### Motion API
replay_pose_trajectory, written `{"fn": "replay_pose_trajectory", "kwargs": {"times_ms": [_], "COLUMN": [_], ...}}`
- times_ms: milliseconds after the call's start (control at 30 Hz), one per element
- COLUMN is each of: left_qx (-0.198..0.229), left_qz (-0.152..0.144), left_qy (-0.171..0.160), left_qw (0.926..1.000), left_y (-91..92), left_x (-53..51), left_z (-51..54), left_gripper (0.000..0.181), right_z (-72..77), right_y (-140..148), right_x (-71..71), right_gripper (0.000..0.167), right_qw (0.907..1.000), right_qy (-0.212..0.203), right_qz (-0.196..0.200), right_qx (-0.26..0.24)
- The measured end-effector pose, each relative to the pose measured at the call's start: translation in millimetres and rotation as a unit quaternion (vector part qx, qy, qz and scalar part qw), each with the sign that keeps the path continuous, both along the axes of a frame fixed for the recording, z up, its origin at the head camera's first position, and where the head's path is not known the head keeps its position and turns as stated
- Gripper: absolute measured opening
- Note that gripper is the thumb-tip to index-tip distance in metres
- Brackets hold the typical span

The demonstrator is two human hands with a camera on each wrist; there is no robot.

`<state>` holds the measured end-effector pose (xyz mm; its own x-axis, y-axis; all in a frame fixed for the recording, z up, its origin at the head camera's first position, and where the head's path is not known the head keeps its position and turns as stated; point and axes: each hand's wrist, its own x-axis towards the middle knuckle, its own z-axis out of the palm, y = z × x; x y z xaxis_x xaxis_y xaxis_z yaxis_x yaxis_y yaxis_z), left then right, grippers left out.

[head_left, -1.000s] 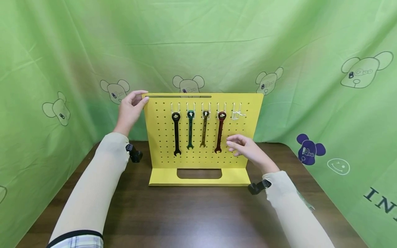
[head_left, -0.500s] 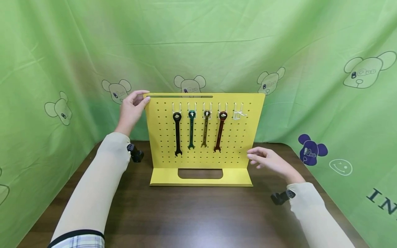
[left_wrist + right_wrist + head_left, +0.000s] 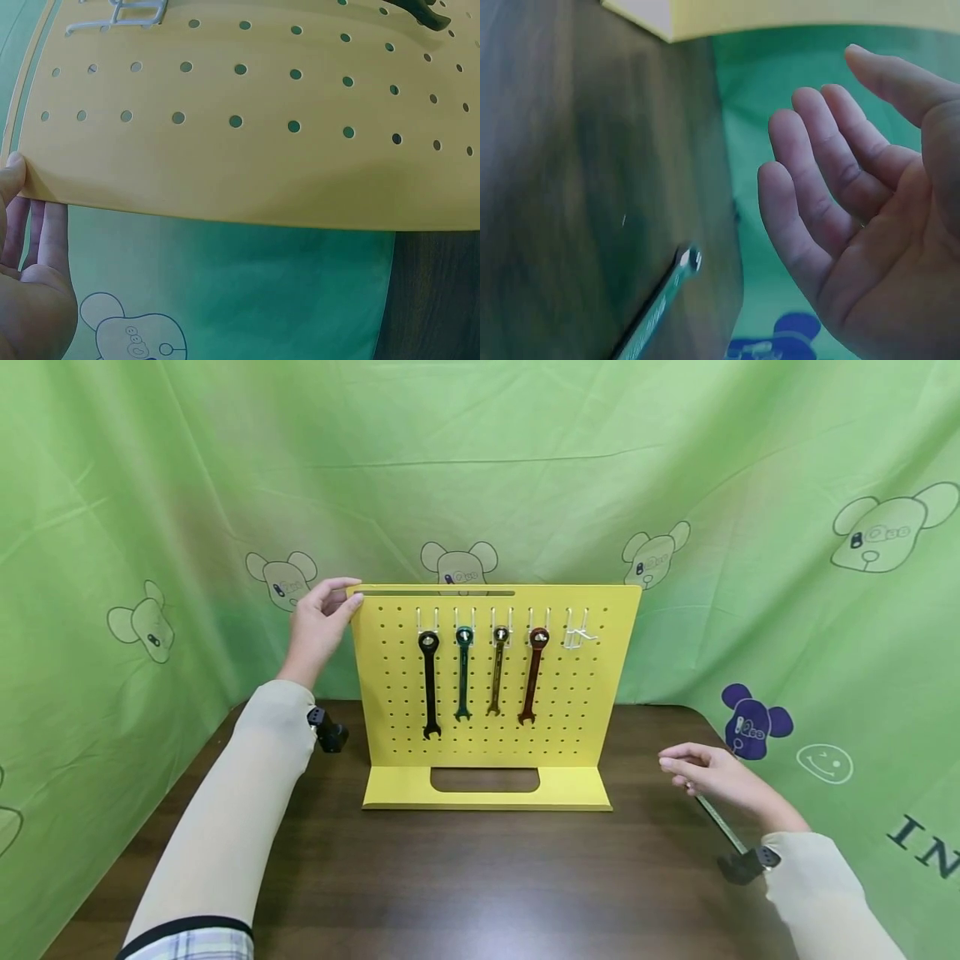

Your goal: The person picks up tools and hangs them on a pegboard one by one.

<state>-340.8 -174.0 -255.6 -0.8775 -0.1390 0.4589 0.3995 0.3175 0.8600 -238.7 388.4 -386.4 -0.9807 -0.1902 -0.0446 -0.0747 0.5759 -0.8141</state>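
Note:
My left hand [image 3: 317, 631] pinches the top left corner of a yellow pegboard [image 3: 570, 710], its thumb on the front face and fingers behind, as the left wrist view shows. On the board's hooks hang a black wrench [image 3: 430, 685], a green wrench [image 3: 463, 675], a gold-brown wrench [image 3: 498, 672] and a red wrench [image 3: 533, 677]. A bare white hook [image 3: 576, 637] is at the right of the row. My right hand [image 3: 723, 781] is in the air right of the board, fingers loosely bent, holding nothing. Below it a greenish wrench [image 3: 656, 311] lies on the table, partly hidden in the head view.
The brown wooden table [image 3: 480, 877] bears the board's yellow base [image 3: 577, 789], which has a slot cut in it. Green curtain cloth [image 3: 480, 468] with printed mouse faces surrounds the table at the back and sides.
My right hand has moved right and down, from in front of the board near the red wrench to over the table's right side. My left hand keeps its grip on the corner.

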Motion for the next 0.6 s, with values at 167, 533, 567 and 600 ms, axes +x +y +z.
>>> {"fn": "replay_pose_trajectory", "kwargs": {"times_ms": [167, 533, 567, 600], "left_qx": [-0.005, -0.003, -0.002, -0.002], "left_qz": [0.002, 0.003, 0.003, 0.003], "left_qy": [0.0, 0.001, 0.001, 0.001], "left_qw": [1.0, 1.0, 1.0, 1.0], "left_y": [-0.2, 0.5, 0.6, 0.7], "left_x": [1.7, 1.6, 1.5, 1.5], "left_z": [0.7, 0.4, 0.4, 0.4], "left_gripper": [0.032, 0.034, 0.034, 0.034], "right_z": [-9.3, -23.8, -25.6, -27.6], "right_y": [19.2, 45.9, 48.4, 50.8], "right_x": [6.6, 15.8, 16.0, 16.1], "right_gripper": [0.043, 0.045, 0.046, 0.046], "right_qw": [0.9995, 0.9967, 0.9964, 0.9959], "right_qy": [-0.007, -0.03, -0.03, -0.033], "right_qz": [-0.013, -0.036, -0.037, -0.041], "right_qx": [0.027, 0.067, 0.07, 0.073]}}
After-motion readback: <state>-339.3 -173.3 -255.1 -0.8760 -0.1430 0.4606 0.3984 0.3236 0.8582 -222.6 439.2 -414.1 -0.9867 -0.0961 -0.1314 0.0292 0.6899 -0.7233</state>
